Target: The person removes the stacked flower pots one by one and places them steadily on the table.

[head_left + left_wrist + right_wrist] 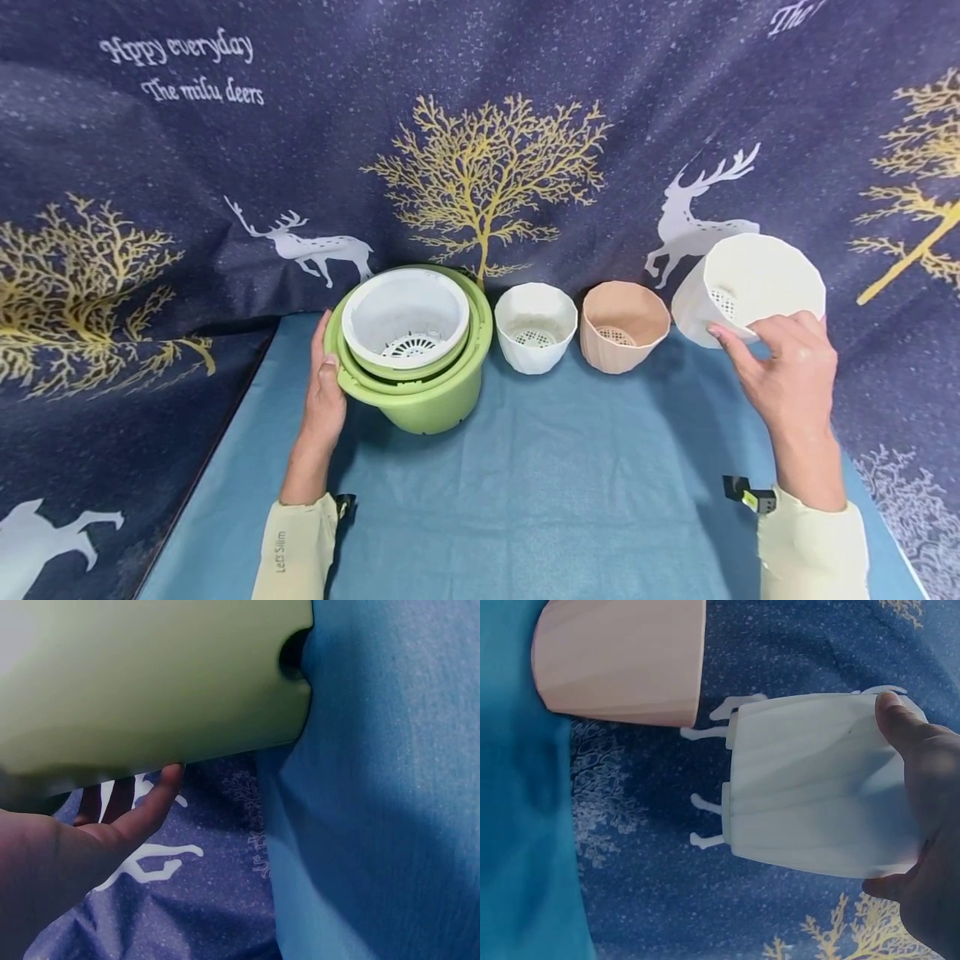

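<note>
My left hand [327, 392] holds the rim of a large green flower pot [438, 408] standing at the back left. In the left wrist view, fingertips [172, 774] touch the underside of the pot's outline, and a notch shows at its base. Nested inside are a smaller green pot and a white pot [360, 321] with a slotted bottom. At the back right, my right hand [798, 375] pinches the rim of a ribbed white flower pot [780, 275], thumb on one side and fingers on the other. That pot is tilted, its footed base off the table in the right wrist view [810, 787].
Between the hands, a small white pot [536, 354] and a pinkish-orange pot [618, 354] stand side by side, both with perforated bottoms. A blue cloth [555, 483] covers the table. Behind it hangs a dark blue curtain [315, 150] printed with deer and trees.
</note>
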`<action>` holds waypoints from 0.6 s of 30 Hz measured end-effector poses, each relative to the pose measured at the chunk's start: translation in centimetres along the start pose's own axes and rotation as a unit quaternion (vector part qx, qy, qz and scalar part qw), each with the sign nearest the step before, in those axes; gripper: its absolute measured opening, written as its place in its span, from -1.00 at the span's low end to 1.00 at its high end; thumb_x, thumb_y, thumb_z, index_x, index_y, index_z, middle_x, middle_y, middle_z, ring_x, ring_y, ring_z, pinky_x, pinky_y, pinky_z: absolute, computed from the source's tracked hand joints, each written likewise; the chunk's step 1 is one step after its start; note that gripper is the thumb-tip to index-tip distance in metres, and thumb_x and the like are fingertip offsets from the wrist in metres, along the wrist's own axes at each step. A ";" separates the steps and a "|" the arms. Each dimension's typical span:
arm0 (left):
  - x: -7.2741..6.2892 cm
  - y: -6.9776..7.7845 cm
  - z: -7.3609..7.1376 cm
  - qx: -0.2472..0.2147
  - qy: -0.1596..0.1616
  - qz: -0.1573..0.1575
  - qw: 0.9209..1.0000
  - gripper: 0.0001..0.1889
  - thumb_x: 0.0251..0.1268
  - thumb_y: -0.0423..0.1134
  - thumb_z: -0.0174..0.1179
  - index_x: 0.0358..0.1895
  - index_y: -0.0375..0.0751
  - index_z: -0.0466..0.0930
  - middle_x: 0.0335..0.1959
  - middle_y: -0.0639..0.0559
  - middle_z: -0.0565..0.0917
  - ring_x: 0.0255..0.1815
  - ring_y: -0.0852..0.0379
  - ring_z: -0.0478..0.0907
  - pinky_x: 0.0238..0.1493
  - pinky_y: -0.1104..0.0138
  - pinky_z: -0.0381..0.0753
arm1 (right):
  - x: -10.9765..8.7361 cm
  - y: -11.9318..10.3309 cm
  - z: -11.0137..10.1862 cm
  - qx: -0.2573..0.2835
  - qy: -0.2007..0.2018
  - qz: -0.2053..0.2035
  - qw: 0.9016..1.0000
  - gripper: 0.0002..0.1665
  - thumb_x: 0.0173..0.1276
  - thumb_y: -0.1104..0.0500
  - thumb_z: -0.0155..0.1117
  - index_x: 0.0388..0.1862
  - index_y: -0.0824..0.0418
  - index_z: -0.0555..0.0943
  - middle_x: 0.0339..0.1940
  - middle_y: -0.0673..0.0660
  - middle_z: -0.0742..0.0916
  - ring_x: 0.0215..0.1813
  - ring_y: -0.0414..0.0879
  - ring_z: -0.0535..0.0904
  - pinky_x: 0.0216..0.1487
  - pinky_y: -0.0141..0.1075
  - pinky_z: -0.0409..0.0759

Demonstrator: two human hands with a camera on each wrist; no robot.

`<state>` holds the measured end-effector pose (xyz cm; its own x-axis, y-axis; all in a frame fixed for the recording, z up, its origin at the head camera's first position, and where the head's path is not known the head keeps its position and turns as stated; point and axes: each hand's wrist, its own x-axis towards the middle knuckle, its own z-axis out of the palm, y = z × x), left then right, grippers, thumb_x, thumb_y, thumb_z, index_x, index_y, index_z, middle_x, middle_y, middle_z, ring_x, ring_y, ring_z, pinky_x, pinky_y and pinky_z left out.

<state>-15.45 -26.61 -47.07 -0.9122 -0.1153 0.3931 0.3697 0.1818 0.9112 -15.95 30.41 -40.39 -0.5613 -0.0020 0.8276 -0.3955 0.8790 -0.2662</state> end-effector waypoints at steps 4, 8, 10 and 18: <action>0.0 0.0 0.0 0.003 0.001 0.000 1.000 -0.39 0.75 -0.21 -0.37 0.76 -0.05 -0.06 0.75 -0.02 0.04 0.69 0.11 0.00 0.57 0.48 0.02 | -0.3 0.5 0.0 -0.003 -0.008 0.008 1.000 -0.05 0.43 -0.50 0.22 -0.64 0.38 0.51 -0.58 0.39 0.65 -0.37 0.28 0.41 -0.21 0.11 0.26; 0.0 -0.1 0.0 0.007 0.002 0.004 1.000 -0.39 0.75 -0.21 -0.37 0.76 -0.07 -0.06 0.75 -0.06 0.03 0.69 0.11 0.00 0.57 0.48 0.02 | -0.6 1.0 0.0 -0.014 -0.024 0.011 1.000 -0.05 0.46 -0.48 0.20 -0.61 0.40 0.52 -0.54 0.41 0.67 -0.35 0.29 0.42 -0.17 0.14 0.27; 0.0 -0.1 0.0 0.002 0.003 0.006 1.000 -0.39 0.74 -0.22 -0.37 0.76 -0.09 -0.06 0.75 -0.08 0.03 0.69 0.11 0.01 0.57 0.48 0.02 | -0.8 1.3 0.1 -0.017 -0.029 0.013 0.999 -0.08 0.47 -0.45 0.23 -0.59 0.41 0.54 -0.52 0.42 0.69 -0.34 0.29 0.43 -0.16 0.13 0.28; 0.0 -0.2 -0.1 -0.002 0.000 0.006 1.000 -0.39 0.75 -0.19 -0.37 0.76 -0.08 -0.07 0.75 -0.05 0.03 0.69 0.11 0.01 0.57 0.48 0.03 | -1.7 2.4 0.9 -0.022 -0.033 0.018 0.999 -0.33 0.36 -0.17 0.50 -0.52 0.43 0.61 -0.47 0.43 0.72 -0.33 0.31 0.46 -0.14 0.16 0.31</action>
<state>-15.55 -26.75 -47.25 -0.9077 -0.1125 0.4042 0.3814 0.1800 0.9067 -16.59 32.07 -42.89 -0.6210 -0.0004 0.7838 -0.3426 0.8995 -0.2710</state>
